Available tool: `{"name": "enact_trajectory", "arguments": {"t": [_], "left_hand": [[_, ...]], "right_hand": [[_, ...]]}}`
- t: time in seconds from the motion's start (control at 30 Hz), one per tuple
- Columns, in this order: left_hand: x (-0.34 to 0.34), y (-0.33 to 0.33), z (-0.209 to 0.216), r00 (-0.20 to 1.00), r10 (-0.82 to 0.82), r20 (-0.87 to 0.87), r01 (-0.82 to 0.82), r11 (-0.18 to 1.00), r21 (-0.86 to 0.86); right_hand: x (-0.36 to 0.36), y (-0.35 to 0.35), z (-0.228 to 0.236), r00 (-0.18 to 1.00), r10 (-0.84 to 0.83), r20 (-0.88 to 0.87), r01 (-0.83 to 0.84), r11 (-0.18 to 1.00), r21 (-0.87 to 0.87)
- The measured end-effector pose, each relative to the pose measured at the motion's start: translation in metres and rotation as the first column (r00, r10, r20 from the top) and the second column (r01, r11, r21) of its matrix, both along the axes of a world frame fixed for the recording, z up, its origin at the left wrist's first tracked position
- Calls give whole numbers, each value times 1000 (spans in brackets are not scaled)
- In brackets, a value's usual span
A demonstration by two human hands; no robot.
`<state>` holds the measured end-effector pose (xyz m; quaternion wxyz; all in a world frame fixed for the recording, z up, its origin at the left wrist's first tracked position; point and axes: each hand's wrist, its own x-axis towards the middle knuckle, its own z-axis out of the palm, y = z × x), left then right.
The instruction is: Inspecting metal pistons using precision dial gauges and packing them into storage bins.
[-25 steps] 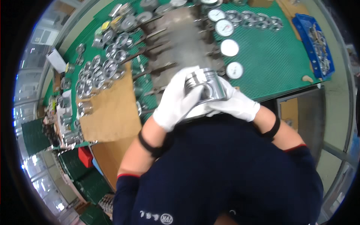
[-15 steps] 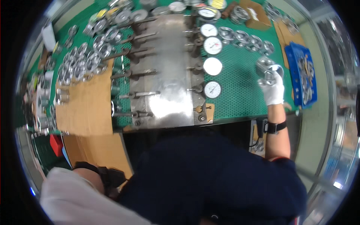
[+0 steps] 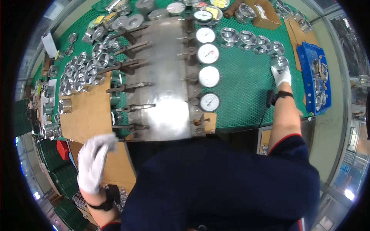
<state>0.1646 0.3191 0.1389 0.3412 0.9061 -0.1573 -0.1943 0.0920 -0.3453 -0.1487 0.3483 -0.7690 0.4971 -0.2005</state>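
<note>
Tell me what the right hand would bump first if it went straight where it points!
Past the shiny piston it holds, the right hand would probably meet the row's end piston first, though the gap is hard to judge.

A shiny silver, cylindrical piston [image 3: 280, 62] at the near end of a row of similar pistons [image 3: 263, 44]

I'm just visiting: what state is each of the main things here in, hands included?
Left hand: white-gloved, fingers bent, nothing visible in it
Right hand: white-gloved, closed around a piston
Piston: gripped, at the end of a row
Dial gauges: faces up, readings too small to tell
Blue tray: open, holding metal parts
Cardboard box: open, something white inside
Cardboard sheet: lying flat
</note>
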Motion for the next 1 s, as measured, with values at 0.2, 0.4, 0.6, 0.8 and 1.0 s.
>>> {"name": "enact_trajectory", "arguments": {"t": [0.2, 0.4, 0.6, 0.8, 1.0], "left_hand": [[107, 144, -130, 885, 76, 459, -299, 850, 435], [236, 264, -166, 684, 58, 727, -539, 712, 451], [348, 260, -187, 985, -2, 174, -143, 559, 816], [352, 260, -161, 903, -405, -141, 264, 264, 928], [300, 262, -154, 889, 107, 445, -414, 606, 680]], "right_hand": [[-120, -12, -32, 896, -32, -442, -109, 951, -291], [-198, 73, -15, 976, -77, 202, 8, 947, 322], [-238, 176, 56, 706, -544, 454, 174, 754, 634], [-270, 204, 33, 725, -521, 450, 154, 759, 632], [-267, 226, 18, 733, -543, 410, 154, 719, 677]]}}
